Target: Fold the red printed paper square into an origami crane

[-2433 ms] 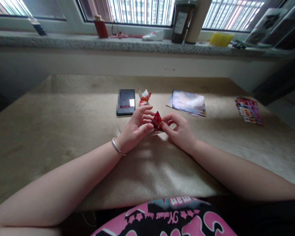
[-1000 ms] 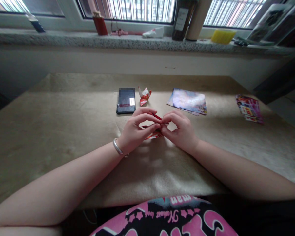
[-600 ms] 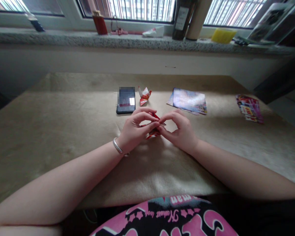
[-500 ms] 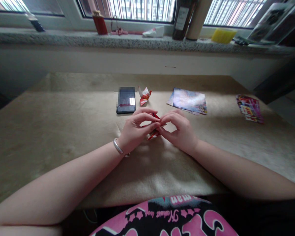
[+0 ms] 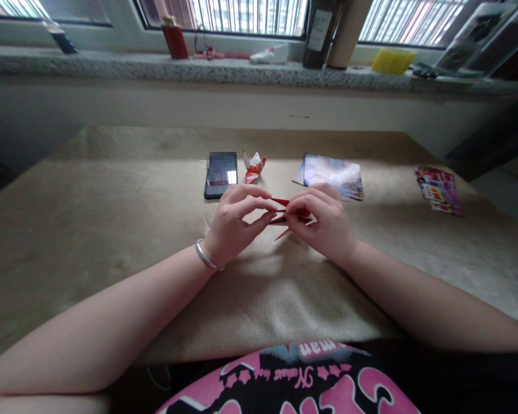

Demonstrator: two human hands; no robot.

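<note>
Between my hands is a piece of folded red paper (image 5: 280, 202), with thin pointed flaps sticking out to the left and toward me. My left hand (image 5: 237, 217) pinches a pointed end of it between thumb and fingertips. My right hand (image 5: 322, 215) grips its body, and the fingers cover much of it. Just beyond my hands stands a folded paper crane (image 5: 254, 167) in red and white. Left of the crane lies a black phone (image 5: 221, 177), screen up.
Printed picture cards (image 5: 333, 172) lie beyond my right hand. A fanned set of colourful cards (image 5: 439, 191) rests near the table's right edge. On the granite windowsill (image 5: 242, 70) are a red lighter-shaped object (image 5: 175, 40), dark bottle (image 5: 322, 34) and yellow box (image 5: 392, 61).
The folded paper has shifted right and turned, so its pointed flaps now show. My fingertips have moved slightly apart, with my right hand a little further right.
</note>
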